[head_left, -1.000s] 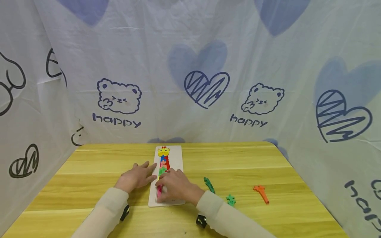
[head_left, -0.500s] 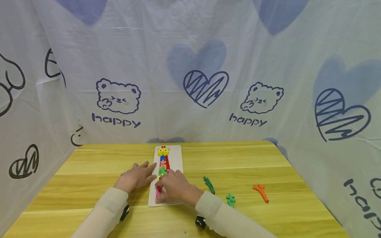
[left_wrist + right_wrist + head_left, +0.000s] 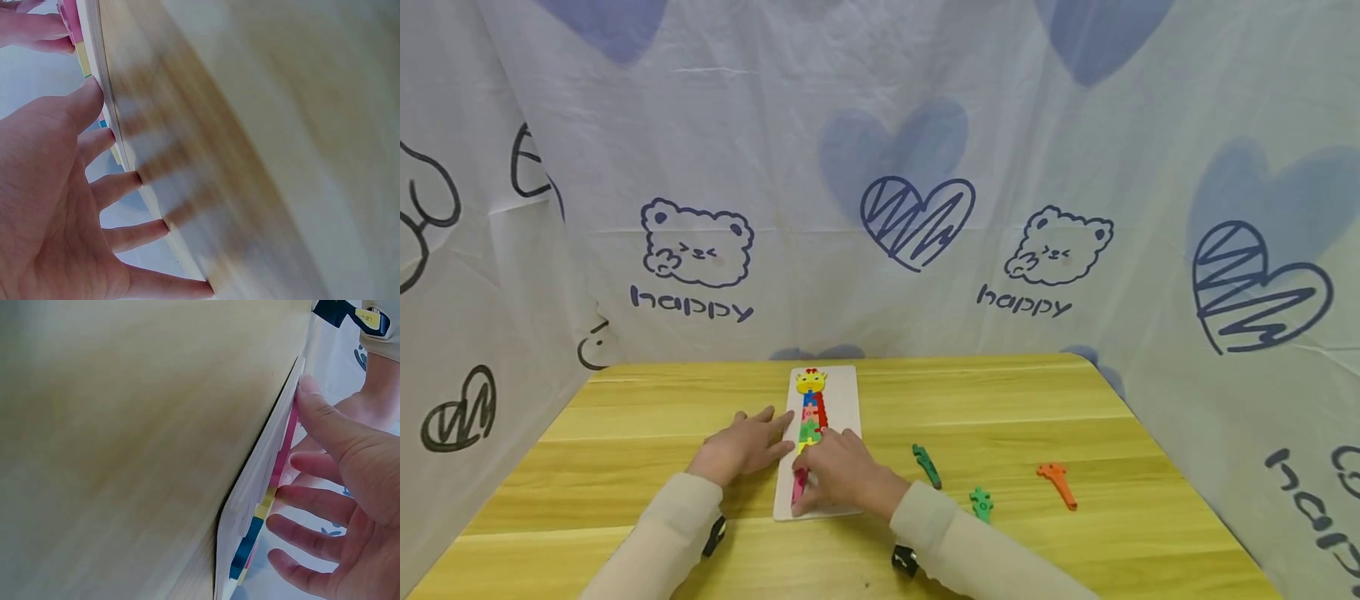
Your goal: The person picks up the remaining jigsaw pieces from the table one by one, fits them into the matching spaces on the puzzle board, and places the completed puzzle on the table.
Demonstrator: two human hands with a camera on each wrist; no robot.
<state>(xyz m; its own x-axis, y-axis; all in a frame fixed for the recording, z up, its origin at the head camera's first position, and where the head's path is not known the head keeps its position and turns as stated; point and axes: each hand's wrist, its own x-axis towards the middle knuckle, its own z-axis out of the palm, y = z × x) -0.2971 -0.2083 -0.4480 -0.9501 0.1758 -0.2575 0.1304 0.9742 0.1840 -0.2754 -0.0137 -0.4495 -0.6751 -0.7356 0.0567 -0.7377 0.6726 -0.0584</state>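
Note:
A white puzzle board (image 3: 842,400) lies on the wooden table, bearing a giraffe with a yellow head (image 3: 811,382) and a coloured body of numbered pieces. My left hand (image 3: 741,450) spreads its fingers, their tips at the board's left edge; the left wrist view shows the same hand (image 3: 56,187) along that edge. Over the lower board, my right hand (image 3: 846,471) holds a pink puzzle piece (image 3: 800,486) between thumb and index finger. In the right wrist view, the thumb of my right hand (image 3: 337,487) is by one end of the pink piece (image 3: 285,447). Part of the body is hidden under that hand.
Loose on the table to the right lie a dark green piece (image 3: 927,467), a light green piece (image 3: 981,505) and an orange piece (image 3: 1058,486). A printed cloth (image 3: 805,167) hangs behind the table (image 3: 1000,400) and at its sides.
Both hands and the board stay almost in place. My right hand shifts only very slightly over the pink puzzle piece; the whole view drifts a little.

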